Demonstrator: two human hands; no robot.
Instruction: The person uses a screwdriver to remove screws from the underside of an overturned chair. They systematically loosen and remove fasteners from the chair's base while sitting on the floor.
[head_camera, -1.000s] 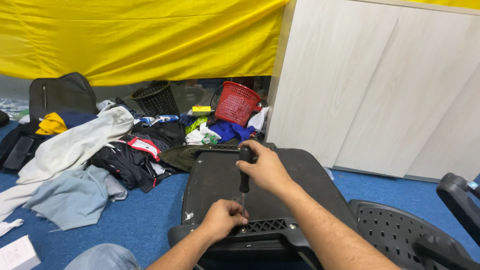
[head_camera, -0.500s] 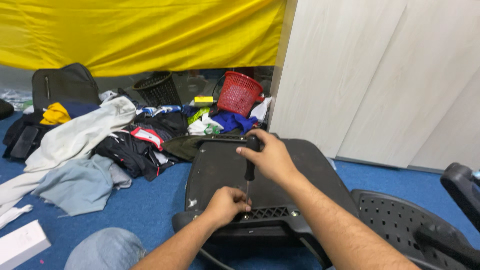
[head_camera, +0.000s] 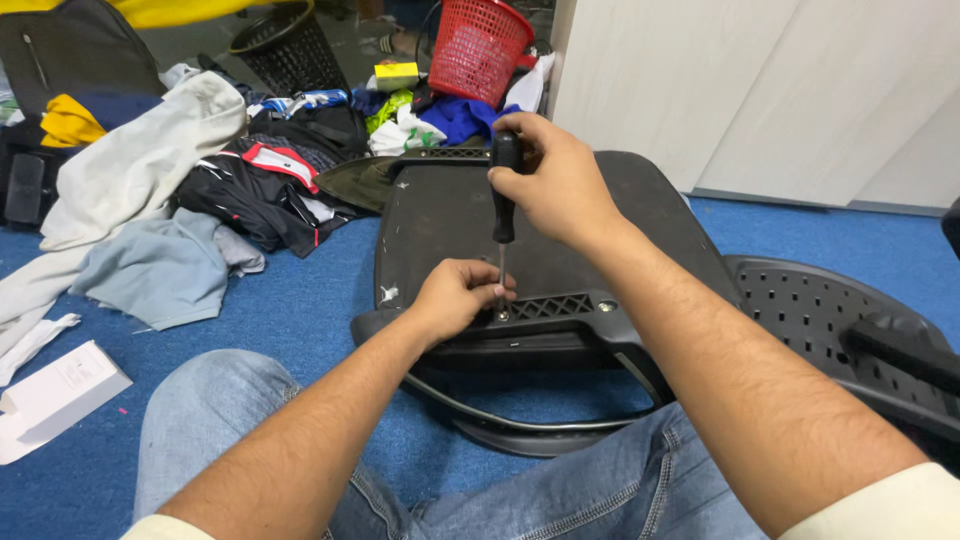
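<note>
With my right hand (head_camera: 560, 185) closed on the screwdriver (head_camera: 503, 200) and my left hand (head_camera: 455, 295) pinching its tip at a screw on the black chair seat (head_camera: 440, 220) on the floor, I judge turning needs steady downward pressure.

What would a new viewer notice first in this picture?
At the centre, the right hand holds a black-handled screwdriver upright over a black chair part on the blue carpet, while the left hand steadies its tip. Behind, at upper left, lies a heap of clothes, with a red basket beyond.
</note>
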